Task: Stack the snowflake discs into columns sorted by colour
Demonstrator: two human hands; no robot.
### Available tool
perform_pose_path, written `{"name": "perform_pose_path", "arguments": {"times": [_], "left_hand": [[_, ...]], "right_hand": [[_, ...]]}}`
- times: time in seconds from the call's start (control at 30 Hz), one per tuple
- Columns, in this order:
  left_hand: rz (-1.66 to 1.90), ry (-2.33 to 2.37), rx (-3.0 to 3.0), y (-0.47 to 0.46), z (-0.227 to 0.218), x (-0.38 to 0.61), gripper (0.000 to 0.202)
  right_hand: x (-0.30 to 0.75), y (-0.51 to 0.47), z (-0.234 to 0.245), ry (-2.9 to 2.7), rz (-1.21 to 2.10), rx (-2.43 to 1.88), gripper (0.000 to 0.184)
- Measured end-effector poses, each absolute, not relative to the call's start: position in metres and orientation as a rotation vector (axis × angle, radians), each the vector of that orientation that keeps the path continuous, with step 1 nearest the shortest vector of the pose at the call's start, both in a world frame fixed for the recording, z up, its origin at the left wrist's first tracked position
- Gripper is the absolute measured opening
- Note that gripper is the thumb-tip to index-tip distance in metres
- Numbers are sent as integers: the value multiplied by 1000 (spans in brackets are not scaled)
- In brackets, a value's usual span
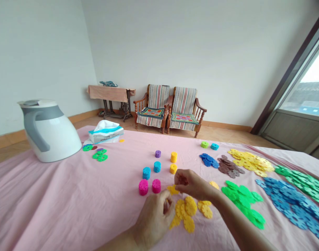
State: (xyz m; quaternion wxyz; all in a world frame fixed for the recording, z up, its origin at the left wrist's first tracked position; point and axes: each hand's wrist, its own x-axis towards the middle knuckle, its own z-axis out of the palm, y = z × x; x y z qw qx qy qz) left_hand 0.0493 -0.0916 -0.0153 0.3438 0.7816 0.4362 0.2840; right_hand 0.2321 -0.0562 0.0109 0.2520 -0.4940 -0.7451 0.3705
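My left hand is closed in a pinch at the left edge of a loose pile of yellow notched plastic discs. What its fingertips hold, if anything, is hidden. Just beyond it, my right hand has curled fingers, with the tips at a yellow notched disc. Ahead stand short stacks of such discs: two yellow stacks, two light blue stacks, two magenta stacks and one purple stack. More yellow discs lie under my right wrist.
Piles of bright green discs, blue discs, brown discs and yellow discs spread to the right. A white and grey jug and a tissue pack stand left on the pink cloth. Two wooden chairs are behind.
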Motion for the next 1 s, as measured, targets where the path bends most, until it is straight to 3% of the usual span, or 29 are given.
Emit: {"name": "perform_pose_path", "arguments": {"times": [0.17,0.33,0.6,0.9,1.0], "left_hand": [[839,1102,1914,-88,-16,49,24],[833,986,1784,-87,-22,51,26],[835,982,1493,-82,-27,53,41],[841,997,1448,-82,-26,54,42],[812,1009,1525,-84,-26,54,38]], "right_hand": [[239,-56,18,-1830,1424,-1155,7],[237,-58,20,-1836,1562,-1117,9],[233,-64,26,-2100,1339,-1102,36],[232,-54,18,-1899,1331,-1111,29],[237,-38,5,-1668,1037,-1224,27]]}}
